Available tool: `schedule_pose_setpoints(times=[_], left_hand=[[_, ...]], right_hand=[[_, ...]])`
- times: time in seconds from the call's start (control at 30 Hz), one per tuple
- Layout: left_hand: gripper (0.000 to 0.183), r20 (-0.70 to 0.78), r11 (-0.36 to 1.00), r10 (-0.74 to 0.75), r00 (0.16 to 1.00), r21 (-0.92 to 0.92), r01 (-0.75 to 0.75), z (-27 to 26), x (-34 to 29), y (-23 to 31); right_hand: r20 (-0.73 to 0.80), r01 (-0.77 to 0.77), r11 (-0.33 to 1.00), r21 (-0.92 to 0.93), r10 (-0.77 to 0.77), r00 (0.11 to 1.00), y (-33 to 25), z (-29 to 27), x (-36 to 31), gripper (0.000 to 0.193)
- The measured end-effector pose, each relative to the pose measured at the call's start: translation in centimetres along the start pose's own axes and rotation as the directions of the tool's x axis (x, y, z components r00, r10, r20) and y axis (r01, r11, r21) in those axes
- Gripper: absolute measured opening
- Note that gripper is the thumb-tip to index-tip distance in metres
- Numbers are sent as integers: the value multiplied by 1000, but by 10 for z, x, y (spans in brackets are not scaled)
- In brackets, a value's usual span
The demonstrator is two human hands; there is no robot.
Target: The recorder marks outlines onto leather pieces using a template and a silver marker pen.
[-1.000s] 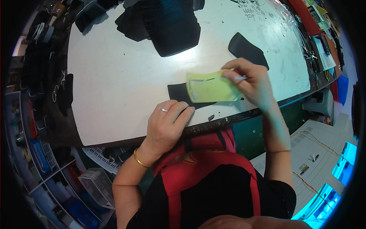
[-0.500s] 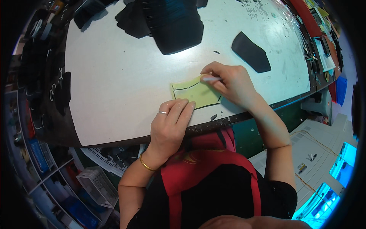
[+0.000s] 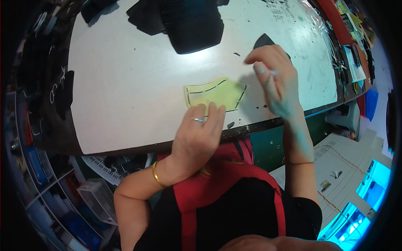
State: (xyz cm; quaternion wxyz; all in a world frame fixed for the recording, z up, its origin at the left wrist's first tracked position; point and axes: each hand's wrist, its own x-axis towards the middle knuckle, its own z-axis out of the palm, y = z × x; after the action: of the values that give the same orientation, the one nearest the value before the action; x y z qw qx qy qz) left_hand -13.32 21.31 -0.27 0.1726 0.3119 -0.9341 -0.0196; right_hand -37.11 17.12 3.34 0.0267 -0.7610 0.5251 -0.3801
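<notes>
A yellow-green template [image 3: 213, 93] with dark slots along its edges lies near the front edge of the white table. My left hand [image 3: 200, 129], with a ring on one finger, rests its outstretched fingertips on the template's lower edge. Raised to the right of the template is my right hand [image 3: 274, 79], slightly blurred. A pale pen-like stick [image 3: 273, 72] shows between its thumb and palm, mostly hidden by the fingers. Behind this hand, partly covered, lies a black cut piece [image 3: 264, 40]. Whatever is under the template is hidden.
A stack of black cut pieces [image 3: 194, 31] sits at the far middle of the white table [image 3: 121, 96]. Small black scraps [image 3: 230, 125] lie near the front edge. Tools and papers line the right side. A white plastic basket [image 3: 98, 196] stands below at left.
My right hand has lifted off the template and moved up and right, uncovering its right end. My left hand has shifted slightly right along the lower edge.
</notes>
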Motion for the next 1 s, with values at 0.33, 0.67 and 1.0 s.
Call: schedule_pose_setpoints(times=[0.33,0.67,1.0], left_hand=[[36,-61,995,59,996,83,-54,5,4,8],[32,-65,996,44,997,81,-38,7,8,5],[27,-83,997,42,996,68,-36,11,10,3]], right_hand=[[444,151,980,134,-195,875,-30,67,31,26],[176,26,961,-274,24,984,-7,5,-5,21],[246,-198,980,26,186,951,-32,-1,-40,19]])
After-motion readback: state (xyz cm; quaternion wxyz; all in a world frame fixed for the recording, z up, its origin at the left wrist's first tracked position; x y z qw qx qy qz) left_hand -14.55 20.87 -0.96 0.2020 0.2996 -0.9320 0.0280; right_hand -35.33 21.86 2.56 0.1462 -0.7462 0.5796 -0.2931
